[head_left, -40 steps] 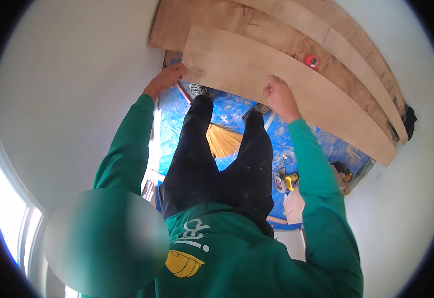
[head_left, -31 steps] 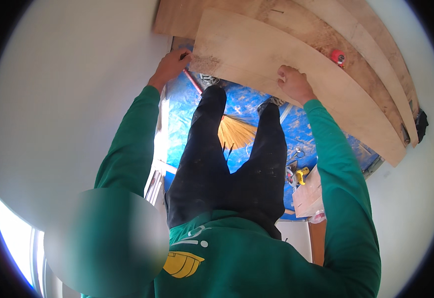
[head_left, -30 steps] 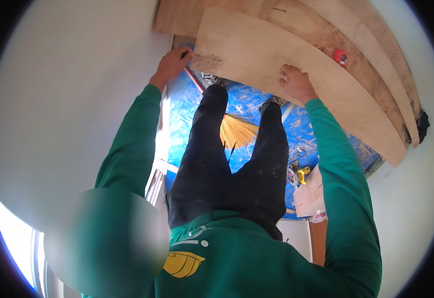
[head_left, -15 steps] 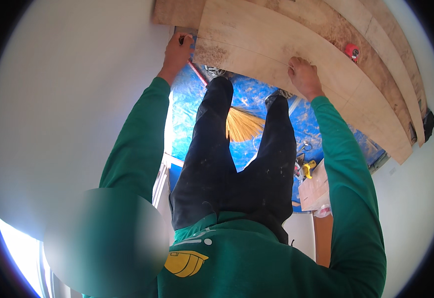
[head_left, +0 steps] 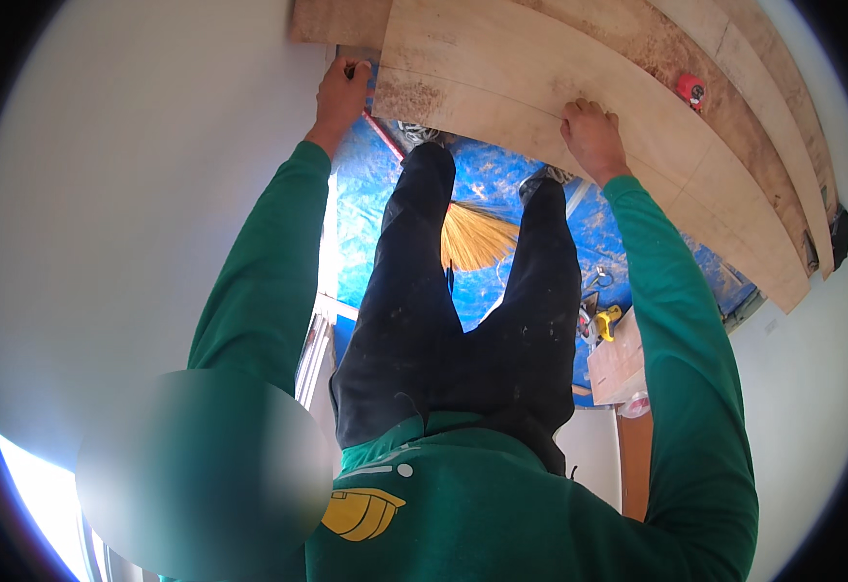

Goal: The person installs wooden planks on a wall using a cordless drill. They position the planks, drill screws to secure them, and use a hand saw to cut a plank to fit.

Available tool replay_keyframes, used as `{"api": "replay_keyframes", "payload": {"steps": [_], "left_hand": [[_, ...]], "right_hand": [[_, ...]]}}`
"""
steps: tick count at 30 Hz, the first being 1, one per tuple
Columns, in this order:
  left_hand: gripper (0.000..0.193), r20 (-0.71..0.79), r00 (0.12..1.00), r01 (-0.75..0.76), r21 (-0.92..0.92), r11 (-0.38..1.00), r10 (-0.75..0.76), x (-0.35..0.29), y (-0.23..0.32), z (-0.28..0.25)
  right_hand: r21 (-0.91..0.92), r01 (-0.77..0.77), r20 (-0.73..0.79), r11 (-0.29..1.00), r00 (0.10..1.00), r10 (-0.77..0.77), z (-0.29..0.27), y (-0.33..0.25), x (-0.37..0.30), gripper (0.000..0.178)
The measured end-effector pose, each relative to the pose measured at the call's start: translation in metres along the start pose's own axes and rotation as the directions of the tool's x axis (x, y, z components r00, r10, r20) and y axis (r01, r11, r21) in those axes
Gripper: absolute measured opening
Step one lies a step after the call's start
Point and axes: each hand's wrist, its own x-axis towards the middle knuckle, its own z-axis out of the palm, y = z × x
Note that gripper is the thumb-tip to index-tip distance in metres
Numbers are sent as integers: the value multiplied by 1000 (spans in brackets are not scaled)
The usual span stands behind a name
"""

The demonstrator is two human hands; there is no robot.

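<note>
- Holding left hand (head_left: 343, 92) curled beside plywood board's (head_left: 487, 63) left end; cannot tell whether grasping anything.
- Reaching over board with right hand (head_left: 593, 141), fingers loosely bent; grasp unclear.
- Facing small red tool (head_left: 690, 90) on dusty panel (head_left: 656, 48) beyond.
- Straddling straw broom (head_left: 479, 238) on blue sheet (head_left: 351, 257), partly hiding it.

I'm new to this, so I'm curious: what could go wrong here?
The broom shows between the legs; a step could catch it. The red tool on the dusty board might slide if knocked. The bare right hand is at the front board, so splinters are possible.
</note>
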Motion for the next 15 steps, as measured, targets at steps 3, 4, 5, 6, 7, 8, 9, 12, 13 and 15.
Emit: {"api": "replay_keyframes", "payload": {"steps": [3, 4, 5, 6, 7, 8, 9, 12, 13, 15], "left_hand": [[37, 22, 999, 28, 1, 1000, -28, 1, 2, -1], [37, 13, 1000, 21, 6, 1000, -21, 0, 3, -1], [36, 8, 1000, 20, 11, 1000, -21, 0, 4, -1], [36, 10, 1000, 29, 12, 1000, -29, 0, 5, -1], [36, 3, 1000, 24, 3, 1000, -24, -1, 6, -1], [36, 2, 1000, 28, -7, 1000, -28, -2, 7, -1], [36, 1, 1000, 30, -18, 999, -30, -3, 7, -1], [36, -6, 999, 45, -76, 996, -46, -6, 7, 0], [36, -9, 1000, 29, -81, 996, -30, -6, 6, 0], [36, -8, 999, 45, -83, 995, -46, -5, 3, 0]], "right_hand": [[-27, 8, -45, 1000, 999, -9, 4, 0, 1, 12], [-40, 19, -62, 999, 998, -22, 5, 0, 1, 13], [-56, 19, -61, 998, 998, -22, 6, 0, 1, 14], [-71, 11, -46, 997, 999, -14, 8, 0, 2, 14], [-92, 21, -63, 996, 998, -27, 9, 0, 2, 15], [-111, 24, -66, 994, 997, -32, 10, 0, 3, 15], [-131, 19, -60, 991, 998, -27, 11, -1, 3, 16], [-128, 30, -84, 991, 996, -41, 14, -2, 5, 16], [-144, 34, -88, 989, 995, -47, 14, -2, 5, 16], [-174, 40, -95, 984, 994, -58, 15, -3, 7, 16]]}}
